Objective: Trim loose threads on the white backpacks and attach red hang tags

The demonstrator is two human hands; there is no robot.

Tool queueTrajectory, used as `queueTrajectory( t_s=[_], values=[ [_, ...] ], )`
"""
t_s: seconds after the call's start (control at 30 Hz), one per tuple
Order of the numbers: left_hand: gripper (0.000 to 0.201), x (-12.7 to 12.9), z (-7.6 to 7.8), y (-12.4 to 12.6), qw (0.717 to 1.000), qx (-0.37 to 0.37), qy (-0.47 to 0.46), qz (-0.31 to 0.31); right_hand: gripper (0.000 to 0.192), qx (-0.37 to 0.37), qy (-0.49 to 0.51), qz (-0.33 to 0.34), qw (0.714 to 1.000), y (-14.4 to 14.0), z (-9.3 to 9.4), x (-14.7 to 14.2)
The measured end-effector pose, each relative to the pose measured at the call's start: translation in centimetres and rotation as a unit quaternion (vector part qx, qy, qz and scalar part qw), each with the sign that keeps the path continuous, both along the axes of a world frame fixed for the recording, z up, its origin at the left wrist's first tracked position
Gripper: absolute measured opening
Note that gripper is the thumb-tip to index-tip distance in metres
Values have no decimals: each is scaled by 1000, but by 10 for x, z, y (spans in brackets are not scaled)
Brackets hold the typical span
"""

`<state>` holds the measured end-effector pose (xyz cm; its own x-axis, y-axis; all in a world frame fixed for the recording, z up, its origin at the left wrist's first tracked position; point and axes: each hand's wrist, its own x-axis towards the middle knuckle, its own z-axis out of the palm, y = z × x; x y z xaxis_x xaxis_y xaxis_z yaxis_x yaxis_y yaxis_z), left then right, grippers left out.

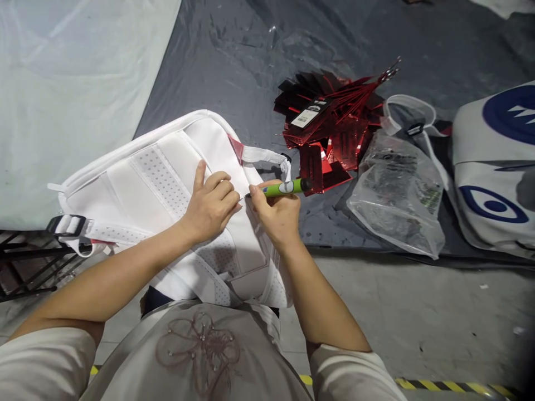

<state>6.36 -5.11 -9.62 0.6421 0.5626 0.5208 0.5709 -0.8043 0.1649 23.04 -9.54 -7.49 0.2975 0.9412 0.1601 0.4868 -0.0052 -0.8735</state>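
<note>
A dark plastic sheet covers the floor ahead, with a pale sheet to its left. On the person's lap lies a white backpack, back panel up, its long axis running from lower right near the body to upper left. Its top end with the carry handle points away and to the right.

To the right on the dark sheet sit a pile of red foil tags, a clear plastic bag and a white bag with blue print.

The left hand presses on the backpack's back panel, fingers curled, index finger stretched toward the top end. The right hand is just beside it, almost touching, fingers closed around a green marker. The marker lies nearly level, its cap end pointing right and its tip pointing left toward the left hand's knuckles. The tip meets the fabric in the narrow gap between the two hands, so the right hand is the nearer one to that spot.
</note>
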Motion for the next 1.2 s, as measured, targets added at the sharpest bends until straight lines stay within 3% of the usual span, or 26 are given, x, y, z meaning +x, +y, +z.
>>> queueTrajectory(
  t_s=[0.6,0.67,0.77,0.9,0.97,1.1,1.2],
  values=[
    [17,1,0,1,999,12,33,9,32,-14,-16,22,1000,12,-3,4],
    [18,0,7,6,998,3,62,13,32,-12,-6,24,1000,12,-4,5],
    [21,-5,32,24,986,-7,167,-17,31,-20,29,11,999,5,-5,9],
    [36,-17,71,58,956,-30,286,-52,31,-18,174,-5,985,-20,-5,7],
    [37,-21,81,69,953,-32,298,-46,34,-26,211,7,977,-38,-6,1],
    [32,-23,85,68,952,-37,300,-37,32,-12,147,2,989,-70,-17,-12],
    [25,-29,98,45,964,-24,265,-16,36,101,61,-31,993,-78,-20,-19]
  ],
)
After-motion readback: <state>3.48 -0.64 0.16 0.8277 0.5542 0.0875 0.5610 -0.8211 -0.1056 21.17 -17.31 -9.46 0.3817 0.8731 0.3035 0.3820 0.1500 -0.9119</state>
